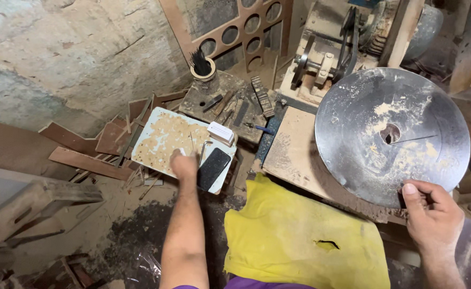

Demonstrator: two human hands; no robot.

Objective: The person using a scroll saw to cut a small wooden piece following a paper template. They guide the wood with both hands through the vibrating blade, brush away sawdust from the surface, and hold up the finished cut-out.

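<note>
We see the left hand (184, 165) stretched toward the middle left of the frame, resting over a pale, sawdust-strewn tray (155, 140). Its fingers curl around what looks like a thin metal hex key (205, 149), though we cannot tell whether the grip is truly clenched on it or only touching. The key lies just left of a dark phone (213, 168) and below a small white box (221, 132), all on the same tray. Its long shank runs nearly straight up and down in the frame, with the short bent end at the top pointing right, toward the box.

The right hand (432, 218) sits at the lower right of the frame, its grip closed on the lower rim of a big round metal disc (391, 135), thumb on top. The disc lies flat on a dusty wooden board (293, 150), its centre hole toward the upper right. A yellow cloth (294, 241) covers the lap below.

We judge a few risks. The key is thin and dusty, so a loose pinch could let it slip into the scrap wood beside the tray. A sweeping reach could knock the phone or box off the tray's edge. The disc hangs over the board and is steadied at one rim only; if that hold eases, it could slide or tip toward the lap.
</note>
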